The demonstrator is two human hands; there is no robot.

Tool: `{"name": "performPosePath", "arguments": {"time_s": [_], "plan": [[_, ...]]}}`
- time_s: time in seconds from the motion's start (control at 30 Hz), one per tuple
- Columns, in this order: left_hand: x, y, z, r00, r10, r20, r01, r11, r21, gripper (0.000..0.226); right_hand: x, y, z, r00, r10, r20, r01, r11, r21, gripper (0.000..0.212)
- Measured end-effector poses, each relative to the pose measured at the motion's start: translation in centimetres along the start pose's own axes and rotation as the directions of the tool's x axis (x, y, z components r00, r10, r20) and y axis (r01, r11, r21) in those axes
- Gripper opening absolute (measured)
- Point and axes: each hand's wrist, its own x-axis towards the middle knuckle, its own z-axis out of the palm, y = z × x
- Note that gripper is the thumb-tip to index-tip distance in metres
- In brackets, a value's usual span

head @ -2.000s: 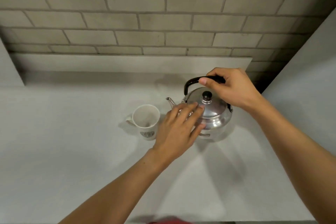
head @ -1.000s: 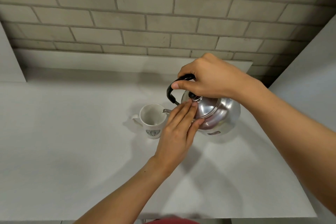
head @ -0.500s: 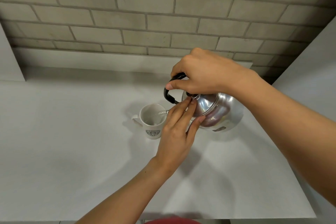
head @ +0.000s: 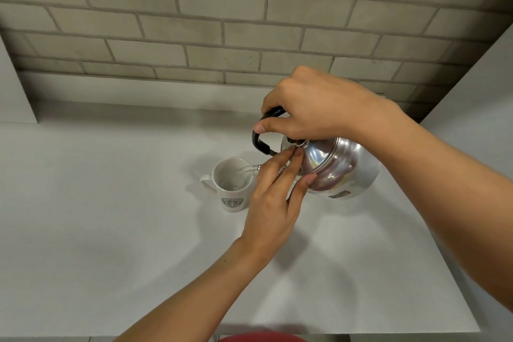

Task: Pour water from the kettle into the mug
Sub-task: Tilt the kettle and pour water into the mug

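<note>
A shiny steel kettle (head: 338, 172) is lifted off the white table and tipped steeply to the left. My right hand (head: 313, 108) is closed around its black handle from above. The spout reaches over the rim of a white mug (head: 231, 189) that stands upright with a dark round logo on its side and its handle to the left. A thin stream of water runs from the spout into the mug. My left hand (head: 274, 197) presses flat fingers against the kettle's lid, hiding most of the spout.
The white table (head: 111, 230) ends at a front edge near the bottom of the view and at a right edge past the kettle. A brick wall (head: 222, 22) with a low white ledge stands behind. Something red shows at the bottom edge.
My right hand lifted the kettle off the table and tipped it left until the spout came over the mug. My left hand followed, fingers staying on the lid. Water now flows.
</note>
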Motion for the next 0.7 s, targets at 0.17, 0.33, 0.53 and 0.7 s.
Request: {"name": "performPosePath", "arguments": {"time_s": [0.17,0.33,0.53,0.7], "plan": [[-0.09,0.21,0.2,1.0,0.001,-0.019,-0.002,1.0,-0.005,0.041,-0.04,-0.02,-0.15,1.0,0.012,0.017,-0.012,1.0,-0.008,0.043],[-0.18,0.31,0.25,1.0,0.006,-0.023,-0.006,1.0,-0.005,0.041,-0.04,-0.12,-0.33,1.0,0.001,0.012,-0.001,1.0,-0.016,0.042],[-0.36,0.52,0.33,1.0,-0.005,-0.026,0.004,1.0,-0.017,0.041,-0.01,-0.35,-0.32,1.0,0.011,0.029,-0.01,0.999,-0.033,0.043],[-0.61,0.66,0.36,0.999,-0.023,-0.025,0.022,0.999,-0.034,0.042,0.11,-0.63,-0.07,0.998,0.03,0.048,-0.027,0.998,-0.049,0.041]]}}
